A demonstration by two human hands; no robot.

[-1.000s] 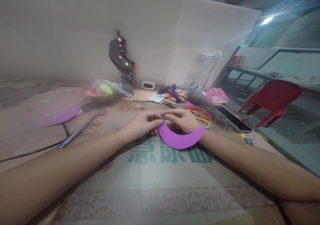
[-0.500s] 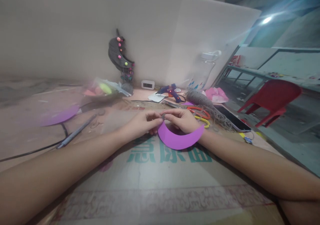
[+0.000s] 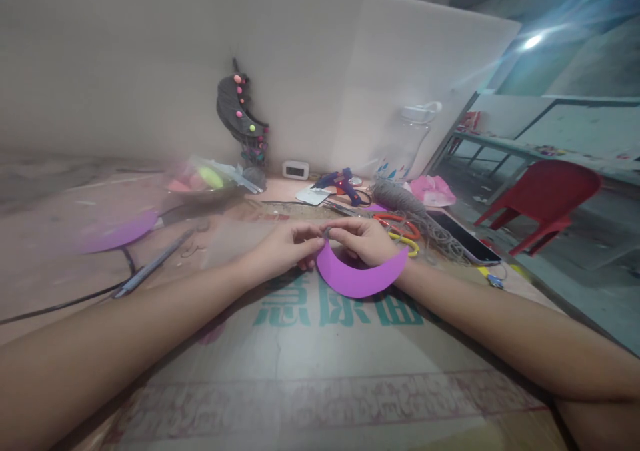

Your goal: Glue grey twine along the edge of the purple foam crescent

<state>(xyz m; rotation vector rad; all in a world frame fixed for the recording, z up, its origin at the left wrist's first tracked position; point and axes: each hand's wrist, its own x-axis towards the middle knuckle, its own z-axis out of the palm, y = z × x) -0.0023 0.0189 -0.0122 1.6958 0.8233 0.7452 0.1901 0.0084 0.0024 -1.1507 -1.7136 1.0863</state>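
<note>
A purple crescent-shaped sheet (image 3: 363, 281), apparently paper or foam, hangs between my hands above the printed cardboard, its curve facing down. My left hand (image 3: 293, 245) is closed on the crescent's upper left tip. From the other side, my right hand (image 3: 367, 241) pinches the same tip, where a bit of grey yarn (image 3: 327, 233) shows between the fingertips. The crescent's other tip rests near my right wrist. Just behind my right hand lie scissors with orange and yellow handles (image 3: 400, 227).
At the back stand a blue glue gun (image 3: 343, 183), a small white clock (image 3: 296, 170) and a clear bottle (image 3: 407, 141). Grey yarn ball (image 3: 397, 196) and phone (image 3: 463, 236) lie right. A bowl (image 3: 200, 184), pen (image 3: 153, 264) and purple piece (image 3: 123, 231) are left.
Both hands stay at the crescent's tip with only slight finger movement. The crescent has tilted a little, its lower edge rising slightly.
</note>
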